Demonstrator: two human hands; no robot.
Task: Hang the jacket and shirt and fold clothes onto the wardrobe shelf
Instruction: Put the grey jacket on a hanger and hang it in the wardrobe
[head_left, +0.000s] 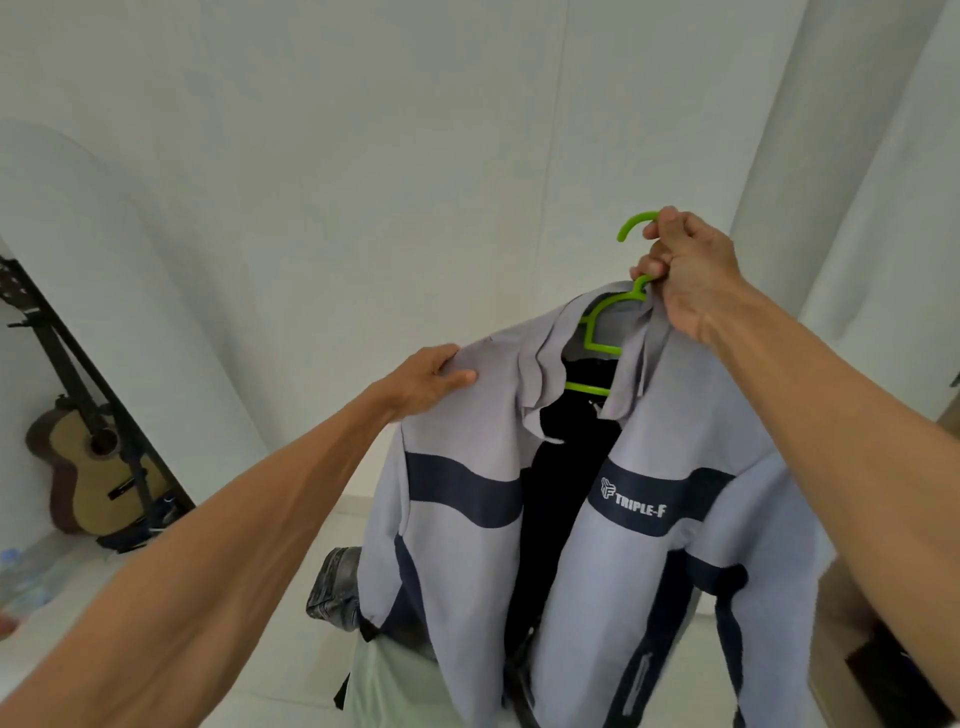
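Against plain white walls (363, 130), the grey-and-navy jacket (649, 467) hangs open on a green hanger (602, 322), held up in mid-air. Right hand (685, 270) is clenched round the hanger's neck below the hook. Left hand (431, 382) pinches the jacket's shoulder fabric. Below lies a pale surface (291, 623) bearing dark folded clothing (335, 587). An acoustic guitar (93, 467) leans at far left.

Jacket (597, 509) on hanger (597, 332), guitar (91, 478) far left against wall (363, 130)
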